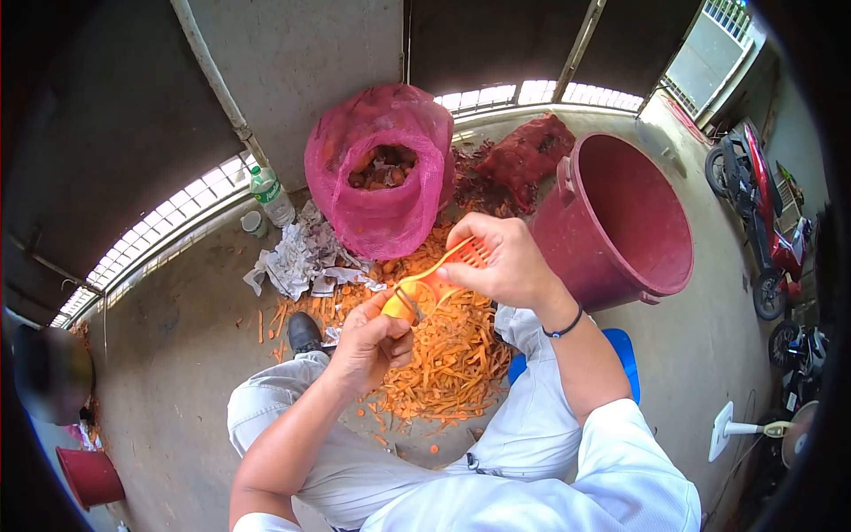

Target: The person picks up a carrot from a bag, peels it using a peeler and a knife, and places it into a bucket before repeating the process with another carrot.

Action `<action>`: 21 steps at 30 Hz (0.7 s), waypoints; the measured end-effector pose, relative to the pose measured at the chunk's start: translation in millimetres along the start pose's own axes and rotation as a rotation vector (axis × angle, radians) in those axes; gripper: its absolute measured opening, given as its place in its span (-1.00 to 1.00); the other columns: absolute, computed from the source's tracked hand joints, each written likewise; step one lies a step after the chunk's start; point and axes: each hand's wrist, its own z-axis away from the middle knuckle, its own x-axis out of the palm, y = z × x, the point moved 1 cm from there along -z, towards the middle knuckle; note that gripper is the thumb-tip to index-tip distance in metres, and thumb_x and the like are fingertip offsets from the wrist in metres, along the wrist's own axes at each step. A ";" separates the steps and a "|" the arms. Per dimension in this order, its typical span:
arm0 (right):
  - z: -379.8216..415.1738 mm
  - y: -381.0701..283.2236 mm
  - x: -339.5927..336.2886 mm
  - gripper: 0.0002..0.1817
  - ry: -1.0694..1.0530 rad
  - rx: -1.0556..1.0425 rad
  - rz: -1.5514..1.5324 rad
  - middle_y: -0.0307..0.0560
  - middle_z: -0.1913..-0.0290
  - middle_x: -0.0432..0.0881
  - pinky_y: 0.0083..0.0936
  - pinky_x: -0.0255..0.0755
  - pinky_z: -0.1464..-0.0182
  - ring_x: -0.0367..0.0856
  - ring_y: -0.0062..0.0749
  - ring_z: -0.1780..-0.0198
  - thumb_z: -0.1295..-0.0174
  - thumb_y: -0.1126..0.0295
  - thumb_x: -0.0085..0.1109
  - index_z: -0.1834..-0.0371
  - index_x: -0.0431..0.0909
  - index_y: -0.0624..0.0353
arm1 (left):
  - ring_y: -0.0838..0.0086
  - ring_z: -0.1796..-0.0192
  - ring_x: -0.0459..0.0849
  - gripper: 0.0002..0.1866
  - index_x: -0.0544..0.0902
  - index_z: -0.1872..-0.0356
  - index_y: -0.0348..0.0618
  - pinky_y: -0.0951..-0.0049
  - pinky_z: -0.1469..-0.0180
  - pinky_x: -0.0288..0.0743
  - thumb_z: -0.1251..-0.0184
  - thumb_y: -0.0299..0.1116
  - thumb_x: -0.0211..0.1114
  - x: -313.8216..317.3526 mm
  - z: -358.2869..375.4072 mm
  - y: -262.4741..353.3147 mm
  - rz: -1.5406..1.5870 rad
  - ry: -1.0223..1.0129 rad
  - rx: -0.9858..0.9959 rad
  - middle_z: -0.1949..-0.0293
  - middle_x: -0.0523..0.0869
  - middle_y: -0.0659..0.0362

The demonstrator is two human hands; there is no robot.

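Observation:
My left hand (pixel 368 344) is closed around a short, peeled-looking carrot (pixel 402 305) held out over the floor. My right hand (pixel 507 259) grips the slotted handle of an orange peeler (pixel 480 253). The peeler's forked head lies right at the carrot; whether its blade touches cannot be made out. Below both hands a broad heap of carrot peels (pixel 448 372) covers the floor between my legs. Just beyond the heap stands a pink mesh sack (pixel 381 217), its mouth open on several unpeeled carrots (pixel 383 167).
A large maroon bucket (pixel 612 217) tilts open at the right, beside a red mesh sack (pixel 527 160). Crumpled paper (pixel 306 253), a plastic bottle (pixel 272 197) and a cup (pixel 253 223) lie left. Blue plastic (pixel 622 359) shows by my leg. Motorbikes (pixel 764 217) stand far right.

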 end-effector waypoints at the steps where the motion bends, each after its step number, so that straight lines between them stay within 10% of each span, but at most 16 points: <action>1: 0.8 -5.8 1.4 -0.75 -0.003 -0.071 0.052 -0.22 0.40 0.72 -0.60 0.53 0.30 0.66 -0.69 0.34 -0.12 0.45 0.56 0.26 0.63 0.26 | 0.55 0.56 0.36 -0.53 0.53 -0.20 -0.11 0.48 0.56 0.23 -0.23 -0.41 0.31 0.6 0.1 0.5 -0.017 -0.002 -0.007 0.21 0.63 0.14; 7: -6.6 5.5 -22.1 -0.78 0.290 -0.275 0.611 -0.03 0.40 0.73 -0.44 0.60 0.26 0.80 -0.37 0.34 -0.08 0.46 0.50 0.25 0.65 0.23 | 0.57 0.64 0.26 -0.42 0.51 -0.24 -0.11 0.48 0.62 0.18 -0.10 -0.44 0.35 -2.1 2.6 2.8 0.033 -0.054 -0.105 0.22 0.63 0.09; 11: -5.9 7.6 -36.1 -0.78 0.300 -0.059 0.418 -0.07 0.39 0.73 -0.50 0.59 0.28 0.76 -0.53 0.34 -0.11 0.47 0.50 0.25 0.64 0.26 | 0.57 0.63 0.28 -0.40 0.50 -0.25 -0.11 0.48 0.59 0.19 -0.08 -0.46 0.33 2.1 5.0 1.6 0.017 -0.041 -0.099 0.23 0.62 0.10; 13: -1.4 4.5 -24.5 -0.75 0.060 0.022 -0.146 0.00 0.42 0.71 -0.44 0.60 0.27 0.76 -0.38 0.37 -0.09 0.38 0.50 0.25 0.65 0.24 | 0.57 0.61 0.29 -0.39 0.50 -0.26 -0.11 0.49 0.56 0.19 -0.06 -0.49 0.32 0.8 1.1 -0.9 -0.008 -0.021 -0.073 0.23 0.62 0.10; 16: -1.8 -3.7 -15.0 -0.77 -0.040 -0.120 0.070 -0.18 0.42 0.72 -0.56 0.57 0.26 0.70 -0.65 0.33 -0.09 0.47 0.54 0.28 0.63 0.27 | 0.54 0.55 0.35 -0.41 0.50 -0.29 -0.13 0.48 0.51 0.21 -0.13 -0.60 0.23 -1.3 -1.7 -3.9 -0.006 -0.029 -0.081 0.34 0.51 0.23; 21: -6.0 6.1 -36.3 -0.77 0.254 -0.174 0.469 -0.05 0.42 0.73 -0.51 0.58 0.27 0.76 -0.54 0.35 -0.06 0.48 0.51 0.30 0.63 0.27 | 0.56 0.54 0.35 -0.41 0.49 -0.27 -0.12 0.50 0.51 0.21 -0.12 -0.60 0.24 -1.2 0.9 -4.5 -0.004 -0.035 -0.085 0.33 0.51 0.23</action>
